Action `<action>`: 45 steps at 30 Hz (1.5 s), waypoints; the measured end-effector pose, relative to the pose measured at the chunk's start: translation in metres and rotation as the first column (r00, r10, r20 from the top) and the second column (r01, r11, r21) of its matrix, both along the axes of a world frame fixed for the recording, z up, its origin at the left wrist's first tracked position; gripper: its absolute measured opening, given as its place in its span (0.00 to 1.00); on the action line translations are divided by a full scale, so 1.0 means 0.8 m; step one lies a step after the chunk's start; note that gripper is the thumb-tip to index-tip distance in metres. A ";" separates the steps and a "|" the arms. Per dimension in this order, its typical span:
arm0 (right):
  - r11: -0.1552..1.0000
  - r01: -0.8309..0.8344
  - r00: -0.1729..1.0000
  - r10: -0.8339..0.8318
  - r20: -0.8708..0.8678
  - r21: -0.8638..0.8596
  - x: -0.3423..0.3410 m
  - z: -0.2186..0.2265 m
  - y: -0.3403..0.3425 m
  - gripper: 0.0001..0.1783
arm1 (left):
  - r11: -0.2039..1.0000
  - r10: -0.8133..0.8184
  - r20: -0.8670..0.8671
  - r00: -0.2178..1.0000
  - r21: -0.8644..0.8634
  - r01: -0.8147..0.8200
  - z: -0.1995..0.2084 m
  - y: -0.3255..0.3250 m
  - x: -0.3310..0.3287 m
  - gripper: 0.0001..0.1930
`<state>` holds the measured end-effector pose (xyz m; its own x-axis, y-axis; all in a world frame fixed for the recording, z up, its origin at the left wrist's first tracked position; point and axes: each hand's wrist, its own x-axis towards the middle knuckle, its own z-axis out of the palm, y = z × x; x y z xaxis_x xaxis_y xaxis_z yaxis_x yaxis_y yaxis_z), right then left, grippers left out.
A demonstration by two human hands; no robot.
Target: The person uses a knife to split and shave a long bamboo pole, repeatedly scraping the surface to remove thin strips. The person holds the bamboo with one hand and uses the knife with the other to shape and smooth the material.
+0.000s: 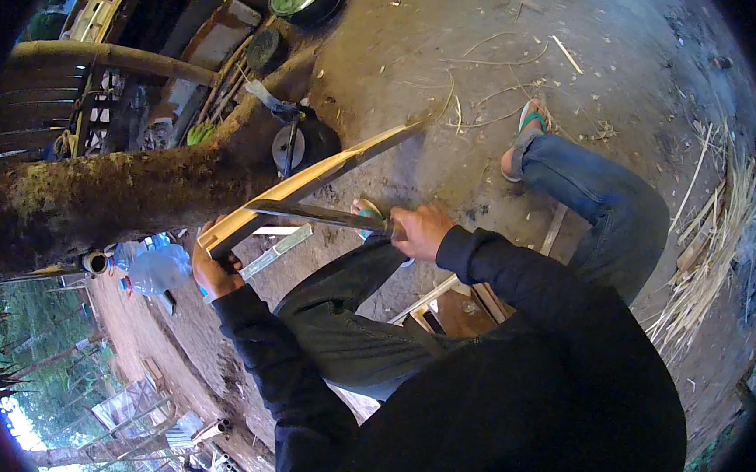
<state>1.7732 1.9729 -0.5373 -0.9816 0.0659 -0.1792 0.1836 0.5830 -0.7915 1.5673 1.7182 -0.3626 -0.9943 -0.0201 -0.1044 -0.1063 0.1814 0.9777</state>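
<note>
- Head view: the pale strip point(319, 177) slants up and away in front of the person, its near end in the left hand point(215, 270).
- The left fingers curl around that end from below, seemingly to steady it; whether the far end rests on anything, I cannot tell.
- The right hand point(425, 231) has its fingers wrapped around the knife's handle; the knife point(318, 217) lies across the strip near the left hand, probably braced between both grips.
- The left leg point(345, 330) is bent below the knife, which likely limits room there.
- Beyond the strip, a log point(118, 193) and a dark pot point(318, 142) crowd that side.
- Bottles point(156, 269) lie left of the left hand; slivers point(711, 259) heap far right.
</note>
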 end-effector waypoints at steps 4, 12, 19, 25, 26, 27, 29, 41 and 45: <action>0.967 0.256 0.930 -0.250 0.269 0.015 -0.013 -0.010 0.026 0.13 | 0.998 0.037 0.013 0.999 -0.047 -0.036 -0.007 -0.010 0.002 0.19; 0.941 0.337 0.876 -0.324 0.357 0.028 -0.009 -0.055 0.047 0.15 | 0.996 0.089 0.041 0.995 -0.024 -0.088 -0.009 -0.011 -0.005 0.20; 0.955 0.279 0.915 -0.296 0.274 0.098 -0.012 -0.157 0.087 0.15 | 0.999 -0.038 -0.012 0.999 -0.007 0.038 -0.007 -0.012 -0.008 0.18; 0.933 0.283 0.834 -0.354 0.424 0.223 -0.030 -0.218 0.115 0.16 | 0.999 0.043 0.037 0.998 -0.018 -0.043 -0.008 -0.011 -0.017 0.18; 0.965 0.195 0.880 -0.251 0.402 0.176 -0.028 -0.230 0.118 0.17 | 0.999 0.051 0.040 0.998 -0.013 -0.050 -0.007 -0.011 -0.020 0.18; 0.941 0.229 0.863 -0.315 0.394 0.251 -0.027 -0.242 0.128 0.17 | 0.999 -0.035 0.010 0.999 -0.027 0.035 -0.006 -0.010 -0.024 0.18; 0.948 0.154 0.834 -0.276 0.477 0.278 -0.018 -0.260 0.138 0.17 | 0.999 -0.006 0.032 0.999 -0.035 0.007 -0.004 -0.009 -0.028 0.19; 0.942 0.325 0.944 -0.318 0.089 -0.082 -0.025 -0.067 0.004 0.18 | 0.975 0.213 -0.229 0.950 0.111 -0.191 -0.027 0.028 -0.032 0.17; 0.987 0.154 0.983 -0.148 0.109 -0.044 -0.029 -0.039 -0.003 0.14 | 0.964 0.265 -0.210 0.941 0.076 -0.255 -0.026 0.028 -0.023 0.16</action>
